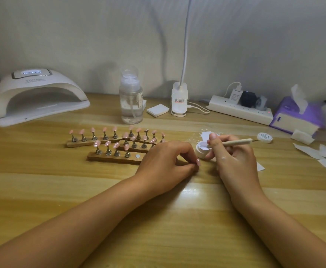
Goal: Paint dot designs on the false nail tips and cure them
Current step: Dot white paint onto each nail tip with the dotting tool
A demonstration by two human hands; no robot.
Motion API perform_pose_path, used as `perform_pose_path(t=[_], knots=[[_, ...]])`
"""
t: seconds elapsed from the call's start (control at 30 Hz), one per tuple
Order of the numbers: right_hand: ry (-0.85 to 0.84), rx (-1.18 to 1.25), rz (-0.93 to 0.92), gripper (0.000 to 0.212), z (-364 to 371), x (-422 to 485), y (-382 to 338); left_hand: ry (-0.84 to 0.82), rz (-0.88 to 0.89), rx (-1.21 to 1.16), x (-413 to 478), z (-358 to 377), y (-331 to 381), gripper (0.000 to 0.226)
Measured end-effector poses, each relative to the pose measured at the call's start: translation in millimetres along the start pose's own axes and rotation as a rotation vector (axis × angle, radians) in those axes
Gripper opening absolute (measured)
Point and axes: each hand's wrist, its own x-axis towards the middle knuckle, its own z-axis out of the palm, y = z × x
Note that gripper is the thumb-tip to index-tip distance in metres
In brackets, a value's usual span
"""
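Pink false nail tips on small metal stands sit in three wooden holders (117, 158) at the middle of the table. One slot in the nearest holder shows a bare round magnet (137, 156). My left hand (164, 161) pinches one pink nail tip (198, 162) low over the table. My right hand (233, 155) grips a beige dotting pen (235, 142), whose near end touches the white gel in a small open pot (201, 149). The pot's lid (264, 137) lies to the right. A white curing lamp (36, 97) stands at the back left.
A clear pump bottle (130, 99), white pads (157, 110) and a desk lamp base (179, 99) stand at the back. A power strip (239, 111) and a purple tissue box (295, 115) are at the back right. Torn paper pieces (320, 153) lie at the right.
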Motion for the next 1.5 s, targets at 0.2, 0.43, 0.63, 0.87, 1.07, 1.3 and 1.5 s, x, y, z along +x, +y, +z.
perform_pose_path(t=[0.2,0.43,0.63,0.87,1.07,1.3,1.5], knots=[[0.059,0.358,0.104,0.021,-5.3,-9.3,-10.8,-0.017,-0.036,-0.034,0.0,-1.9,0.8,0.01],[-0.004,0.325,0.167,0.024,0.4,-14.2,-11.7,-0.025,-0.037,-0.042,0.5,-2.7,1.3,0.004],[0.008,0.214,0.123,0.022,2.4,-13.4,-6.9,-0.029,-0.043,-0.037,0.7,-3.6,2.1,0.013],[-0.039,0.154,0.122,0.018,2.5,-12.1,-4.4,-0.029,-0.037,-0.04,1.1,-4.1,3.2,0.018],[-0.044,0.162,0.116,0.019,3.0,-13.1,-6.7,-0.029,-0.031,-0.035,1.1,-4.7,3.6,0.021],[-0.052,0.148,0.112,0.019,3.5,-12.0,-5.8,-0.028,-0.034,-0.037,1.1,-4.6,3.0,0.016],[-0.055,0.145,0.112,0.02,2.5,-12.8,-6.9,-0.027,-0.038,-0.037,1.5,-3.8,2.5,0.013]])
